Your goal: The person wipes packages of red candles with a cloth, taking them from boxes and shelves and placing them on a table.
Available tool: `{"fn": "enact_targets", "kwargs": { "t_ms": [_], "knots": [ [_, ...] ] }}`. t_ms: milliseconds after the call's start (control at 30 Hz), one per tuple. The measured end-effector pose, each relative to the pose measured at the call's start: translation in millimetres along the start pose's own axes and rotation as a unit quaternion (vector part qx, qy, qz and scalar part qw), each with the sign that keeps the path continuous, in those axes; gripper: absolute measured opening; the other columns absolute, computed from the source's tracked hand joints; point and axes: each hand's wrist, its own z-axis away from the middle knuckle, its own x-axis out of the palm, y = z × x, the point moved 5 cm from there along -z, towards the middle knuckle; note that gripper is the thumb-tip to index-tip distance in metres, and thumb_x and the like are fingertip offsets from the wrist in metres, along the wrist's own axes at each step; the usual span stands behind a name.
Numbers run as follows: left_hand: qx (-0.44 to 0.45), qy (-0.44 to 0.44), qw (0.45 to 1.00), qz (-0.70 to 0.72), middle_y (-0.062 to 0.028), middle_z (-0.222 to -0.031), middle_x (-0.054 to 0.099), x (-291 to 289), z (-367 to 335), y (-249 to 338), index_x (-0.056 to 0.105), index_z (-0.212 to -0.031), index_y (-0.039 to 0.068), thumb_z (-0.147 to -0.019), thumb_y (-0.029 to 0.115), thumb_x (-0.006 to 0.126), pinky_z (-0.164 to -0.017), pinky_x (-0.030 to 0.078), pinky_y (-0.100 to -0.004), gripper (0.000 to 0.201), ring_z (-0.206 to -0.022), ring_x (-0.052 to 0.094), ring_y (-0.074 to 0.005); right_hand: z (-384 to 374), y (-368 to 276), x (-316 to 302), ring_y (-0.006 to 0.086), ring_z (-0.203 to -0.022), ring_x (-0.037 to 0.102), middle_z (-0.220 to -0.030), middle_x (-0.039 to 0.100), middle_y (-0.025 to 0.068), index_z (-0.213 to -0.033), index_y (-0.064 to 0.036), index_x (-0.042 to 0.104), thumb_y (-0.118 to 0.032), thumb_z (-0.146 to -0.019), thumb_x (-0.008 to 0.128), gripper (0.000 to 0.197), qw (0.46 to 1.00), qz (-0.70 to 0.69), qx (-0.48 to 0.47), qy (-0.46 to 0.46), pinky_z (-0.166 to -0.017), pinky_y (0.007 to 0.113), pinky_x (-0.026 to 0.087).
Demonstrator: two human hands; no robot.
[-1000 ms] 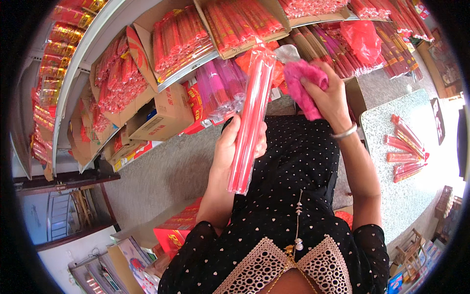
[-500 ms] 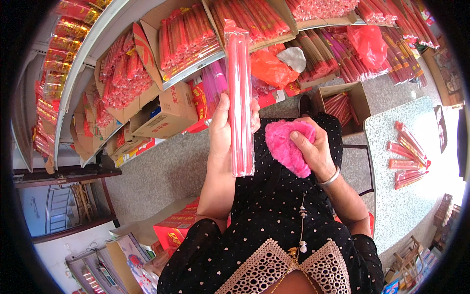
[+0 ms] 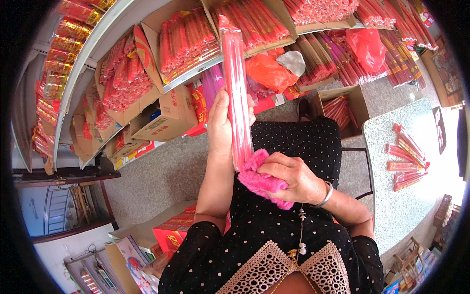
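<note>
My left hand [image 3: 223, 120] is wrapped round a long pack of red sticks [image 3: 237, 93] in clear plastic, which stands nearly upright in front of me. What the sticks are, incense or candles, I cannot tell for sure. A fluffy pink cloth [image 3: 264, 181] is bunched in my right hand [image 3: 293, 174], its fingers pressed into it. The cloth touches the lower end of the pack and covers part of it. Both forearms come up from below, the right one with a silver bangle at the wrist.
Shelves ahead hold cardboard boxes [image 3: 169, 125] and rows of similar red packs [image 3: 188, 41]. An open carton [image 3: 345, 110] with red packs stands on the floor. To the right, a speckled table [image 3: 391, 215] bears several red packs [image 3: 409, 157]. Red plastic bags [image 3: 271, 71] lie on the lower shelf.
My right hand has brought the pink cloth left and down, from beside the pack onto its lower end. The pack tilts slightly more, held by my left hand throughout.
</note>
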Motion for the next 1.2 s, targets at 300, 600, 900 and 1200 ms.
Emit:
{"fn": "enact_targets", "kwargs": {
  "t_ms": [300,600,900,1200],
  "knots": [
    [0.045,-0.003,0.999,0.027,-0.0075,-0.079,0.051,8,-6,12,0.049,-0.113,0.006,-0.093,0.036,0.045,-0.055,0.043,-0.0304,0.036,-0.065,0.051,-0.0173,8,24,12,0.0349,-0.061,0.062,-0.071,0.061,0.0166,-0.119,-0.0001,0.047,-0.05,-0.076,0.065,0.068,0.99,0.067,0.116,-0.043,-0.056,0.04,0.051],
    [0.075,-0.001,0.993,-0.091,-0.0055,-0.085,0.055,15,-6,9,0.044,-0.123,0.006,-0.089,0.023,0.057,-0.057,0.046,-0.0288,0.04,-0.068,0.054,-0.0146,-4,34,23,0.0387,-0.056,0.059,-0.058,0.056,0.0181,-0.106,-0.0013,0.047,-0.042,-0.083,0.059,0.048,0.992,0.016,0.122,0.01,-0.05,0.045,0.047],
    [0.03,-0.061,0.994,-0.08,-0.0167,-0.091,0.059,25,3,2,0.043,-0.117,0.0,-0.089,0.023,0.052,-0.066,0.053,-0.0357,0.037,-0.076,0.061,-0.0252,2,41,13,0.0132,-0.067,0.059,-0.073,0.061,0.0067,-0.114,-0.0021,0.051,-0.024,-0.091,0.051,0.032,0.959,-0.257,0.114,0.027,-0.065,0.031,0.048],
    [-0.032,-0.157,0.987,-0.006,-0.0211,-0.095,0.058,38,15,-21,0.025,-0.137,0.004,-0.093,0.029,0.047,-0.061,0.053,-0.0321,0.056,-0.071,0.062,-0.0234,0,36,3,0.0187,-0.066,0.062,-0.074,0.063,0.0108,-0.109,-0.0013,0.055,-0.022,-0.089,0.053,0.029,0.971,-0.198,0.127,-0.041,-0.065,0.032,0.049]
  ]
}}
